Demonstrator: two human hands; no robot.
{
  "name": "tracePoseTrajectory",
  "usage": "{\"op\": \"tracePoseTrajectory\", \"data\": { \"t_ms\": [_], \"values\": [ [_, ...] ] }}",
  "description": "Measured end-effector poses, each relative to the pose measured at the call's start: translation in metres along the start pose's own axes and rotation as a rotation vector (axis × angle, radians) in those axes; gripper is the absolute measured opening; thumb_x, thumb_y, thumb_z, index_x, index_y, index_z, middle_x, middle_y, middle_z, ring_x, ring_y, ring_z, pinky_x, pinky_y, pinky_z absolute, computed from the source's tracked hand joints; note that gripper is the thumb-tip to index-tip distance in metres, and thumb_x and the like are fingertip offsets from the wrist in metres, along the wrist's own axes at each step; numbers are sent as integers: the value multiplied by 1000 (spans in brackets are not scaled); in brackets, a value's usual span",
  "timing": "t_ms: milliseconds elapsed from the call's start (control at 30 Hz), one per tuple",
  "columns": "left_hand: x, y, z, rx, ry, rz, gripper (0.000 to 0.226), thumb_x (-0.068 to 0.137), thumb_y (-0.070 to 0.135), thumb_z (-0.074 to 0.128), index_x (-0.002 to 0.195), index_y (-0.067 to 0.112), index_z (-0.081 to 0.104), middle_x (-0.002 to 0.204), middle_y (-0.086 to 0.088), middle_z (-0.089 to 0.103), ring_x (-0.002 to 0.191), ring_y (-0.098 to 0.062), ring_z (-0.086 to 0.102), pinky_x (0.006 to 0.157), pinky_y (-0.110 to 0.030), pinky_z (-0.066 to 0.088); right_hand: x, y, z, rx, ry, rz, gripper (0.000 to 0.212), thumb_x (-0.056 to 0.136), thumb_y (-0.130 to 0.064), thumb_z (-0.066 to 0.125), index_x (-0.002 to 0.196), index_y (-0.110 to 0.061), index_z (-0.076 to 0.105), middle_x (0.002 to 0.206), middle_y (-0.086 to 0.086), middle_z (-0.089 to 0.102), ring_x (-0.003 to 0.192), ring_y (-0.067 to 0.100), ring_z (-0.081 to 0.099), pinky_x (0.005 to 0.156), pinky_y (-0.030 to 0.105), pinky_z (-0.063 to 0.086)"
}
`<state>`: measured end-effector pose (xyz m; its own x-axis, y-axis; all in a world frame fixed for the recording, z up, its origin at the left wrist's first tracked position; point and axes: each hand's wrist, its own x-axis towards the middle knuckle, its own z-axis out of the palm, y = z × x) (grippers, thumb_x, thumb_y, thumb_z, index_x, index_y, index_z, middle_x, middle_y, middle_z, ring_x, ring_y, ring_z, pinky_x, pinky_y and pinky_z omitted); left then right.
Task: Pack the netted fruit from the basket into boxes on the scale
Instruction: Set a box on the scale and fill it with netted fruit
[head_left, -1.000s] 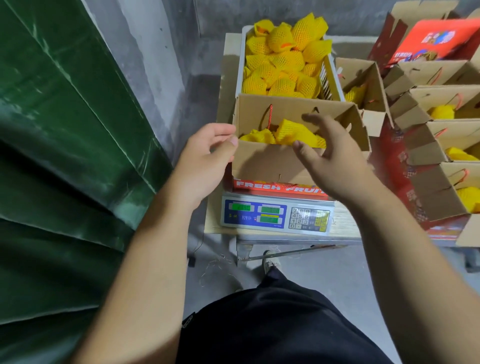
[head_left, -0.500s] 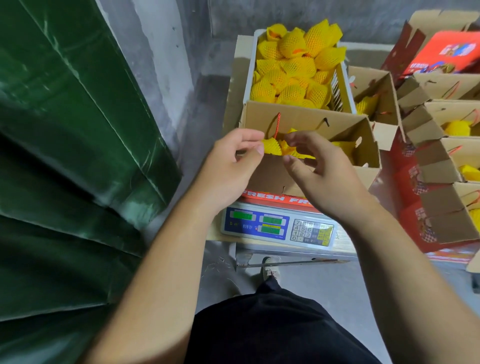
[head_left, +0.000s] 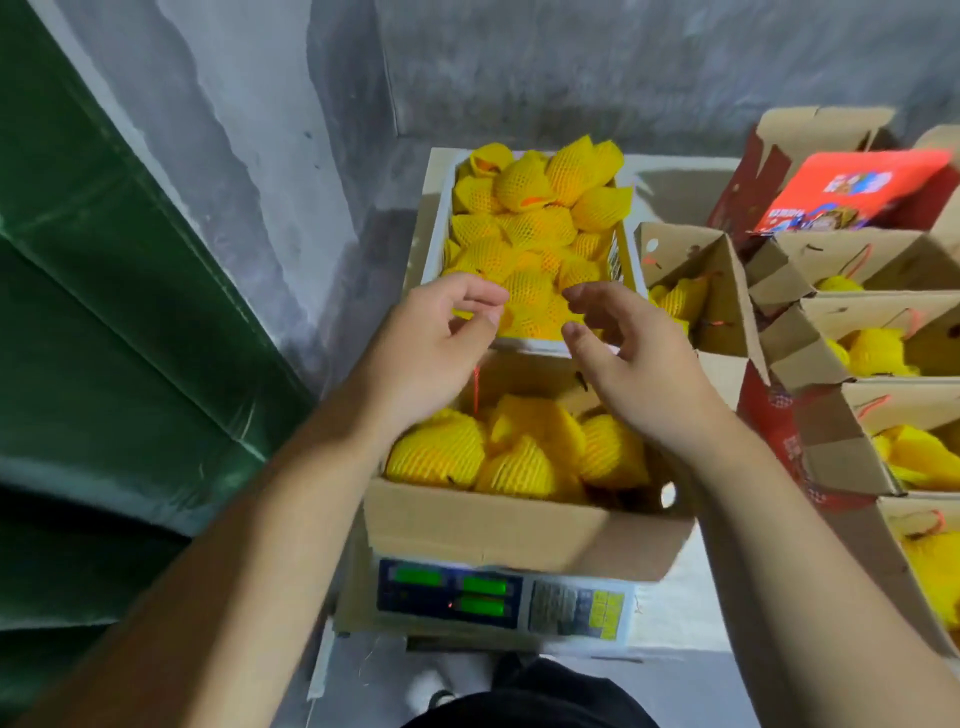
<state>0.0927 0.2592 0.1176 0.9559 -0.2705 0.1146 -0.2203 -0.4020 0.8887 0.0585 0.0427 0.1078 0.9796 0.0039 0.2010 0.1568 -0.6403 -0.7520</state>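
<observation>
The netted fruit, wrapped in yellow foam mesh, is heaped in the white basket at the far end of the surface. More of it lies in the open cardboard box just in front of the basket, and this box sits on the scale, whose green displays face the person. Both hands hover over the near rim of the basket, above the far edge of the box. The left hand has its fingers curled inward with the thumb close to them; whether they pinch anything cannot be told, though a thin red string hangs just below the hand. The right hand is loosely spread, fingers bent and apart, holding nothing. To the right, a row of open boxes with red printed sides holds more yellow netted pieces. A green tarpaulin covers the left side, against a grey wall.
</observation>
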Motion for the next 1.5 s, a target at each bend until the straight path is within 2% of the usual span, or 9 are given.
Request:
{"op": "tracePoseTrajectory", "data": {
  "t_ms": [133,267,400,567,733,900,1033,1133,1500],
  "values": [
    [95,-32,16,151,-148,-80,22,103,22,59,122,29,68,118,11,70,108,-7,68,78,-18,51,82,54,-3,-190,-210,187,39,101,-29,62,138,-16,59,131,7,66,119,29,63,100,44,51],
    [171,-79,39,502,-213,-229,44,102,25,59,145,19,55,147,-12,53,133,-32,54,109,-42,46,140,89,38,-213,-472,361,56,102,-28,61,152,-12,43,147,18,55,131,34,56,103,35,45],
    [220,-101,50,689,-239,-313,75,104,39,57,166,15,22,166,-22,28,153,-41,28,123,-47,26,159,112,76,-320,-679,482,76,98,-39,60,161,-17,23,157,21,34,140,45,43,111,47,44],
    [248,-116,66,795,-230,-453,94,100,60,56,167,12,10,167,-22,26,152,-47,23,121,-53,29,164,127,80,-251,-687,588,71,95,-42,63,150,-23,22,148,20,40,137,44,37,93,45,45],
    [248,-126,71,804,-88,-439,81,86,58,75,145,19,36,143,-15,34,138,-38,31,112,-47,39,170,131,78,-312,-721,633,87,93,-48,66,161,-25,16,157,16,26,145,43,27,109,49,36],
    [250,-122,71,744,-112,-457,91,79,46,84,147,19,29,149,-20,37,138,-44,40,112,-51,40,168,130,78,-337,-662,672,99,88,-53,72,161,-18,15,159,15,23,148,41,22,111,51,35],
    [245,-114,77,833,-141,-453,91,77,49,86,146,24,33,144,-19,28,135,-46,37,111,-48,39,162,131,74,-115,-537,721,80,83,-42,78,141,-24,26,143,23,36,127,42,44,83,42,45],
    [239,-106,78,796,-140,-349,86,78,37,87,142,20,33,142,-20,42,133,-46,41,100,-46,41,157,132,67,-63,-490,697,82,80,-42,81,138,-26,25,134,20,42,118,40,48,81,43,46],
    [168,-62,51,123,45,-242,82,72,42,92,131,36,35,131,-3,49,118,-24,54,91,-37,49,142,102,30,647,-285,493,66,86,-27,85,142,-19,50,136,8,66,126,26,64,110,48,50]
  ]
}}
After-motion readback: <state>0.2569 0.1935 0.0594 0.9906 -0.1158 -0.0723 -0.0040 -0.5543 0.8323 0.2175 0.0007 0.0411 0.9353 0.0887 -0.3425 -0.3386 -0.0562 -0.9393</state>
